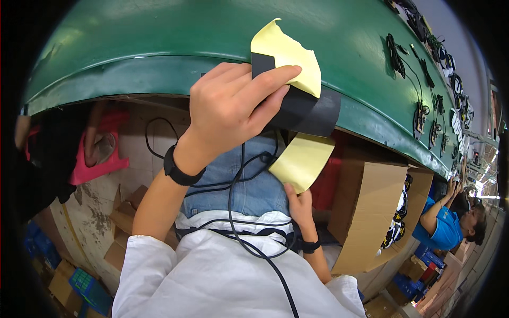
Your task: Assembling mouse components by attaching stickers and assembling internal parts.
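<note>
- Here was the black-and-yellow sheet (307, 116), up at the front edge of the green bench (159, 37), its lower yellow end hanging past that edge, above the lap.
- Up top, the left hand (228, 103) had it pinched, forefinger laid across the upper yellow flap and thumb tucked close under.
- Down below, the right hand (301, 208) gripped the lower yellow end, thumb in front; its other fingers were mostly hidden.
- Trouble looked possible: an uneven pull between those two grips could have creased or torn the thin yellow part.
- And the black cable (231, 201), looped over the lap and white shirt (222, 286), could have snagged a wrist.
- Labels? No readable writing on the sheet, none on the cardboard box (366, 206) to the right.
- Farther out, a co-worker in a blue shirt (442, 228) sat beyond that box.
</note>
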`<state>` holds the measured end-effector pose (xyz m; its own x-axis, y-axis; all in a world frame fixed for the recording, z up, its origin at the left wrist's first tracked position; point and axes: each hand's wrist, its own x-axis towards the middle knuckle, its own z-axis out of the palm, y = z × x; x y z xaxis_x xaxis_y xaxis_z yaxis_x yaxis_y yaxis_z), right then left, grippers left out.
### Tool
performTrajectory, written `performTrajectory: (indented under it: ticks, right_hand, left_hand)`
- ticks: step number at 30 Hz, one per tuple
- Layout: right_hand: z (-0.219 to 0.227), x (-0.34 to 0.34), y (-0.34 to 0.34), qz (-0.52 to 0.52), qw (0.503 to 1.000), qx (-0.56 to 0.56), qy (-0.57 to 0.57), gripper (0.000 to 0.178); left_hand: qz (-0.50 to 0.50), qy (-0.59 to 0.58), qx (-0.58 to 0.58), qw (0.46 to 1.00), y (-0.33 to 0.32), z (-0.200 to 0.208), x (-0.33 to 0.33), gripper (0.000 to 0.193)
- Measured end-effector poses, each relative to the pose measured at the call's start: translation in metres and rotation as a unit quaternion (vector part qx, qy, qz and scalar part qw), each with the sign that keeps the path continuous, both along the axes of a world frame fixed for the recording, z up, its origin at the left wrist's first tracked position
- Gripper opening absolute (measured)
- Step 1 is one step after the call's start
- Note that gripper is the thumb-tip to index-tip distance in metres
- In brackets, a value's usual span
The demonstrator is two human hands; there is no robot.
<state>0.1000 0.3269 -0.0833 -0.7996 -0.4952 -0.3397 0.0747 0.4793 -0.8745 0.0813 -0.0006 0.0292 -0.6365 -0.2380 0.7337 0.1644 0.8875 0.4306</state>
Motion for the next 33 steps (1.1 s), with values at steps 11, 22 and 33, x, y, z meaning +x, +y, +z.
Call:
performTrajectory:
  ticks: [11, 22, 33]
  right_hand:
    - [0.029, 0.002, -0.009, 0.159, 0.978, 0.086, 0.105, 0.024]
    - [-0.087, -0.077, -0.113, -0.067, 0.991, 0.025, -0.114, 0.033]
    - [-0.079, -0.095, -0.337, 0.200, 0.958, -0.173, -0.110, 0.032]
  left_hand:
    - [-0.014, -0.003, 0.010, 1.000, -0.001, -0.002, 0.006, 0.038]
    - [0.020, 0.008, -0.013, 1.000, -0.016, 0.012, 0.024, 0.034]
    - [0.008, 0.026, 0.010, 1.000, 0.009, -0.003, 0.008, 0.037]
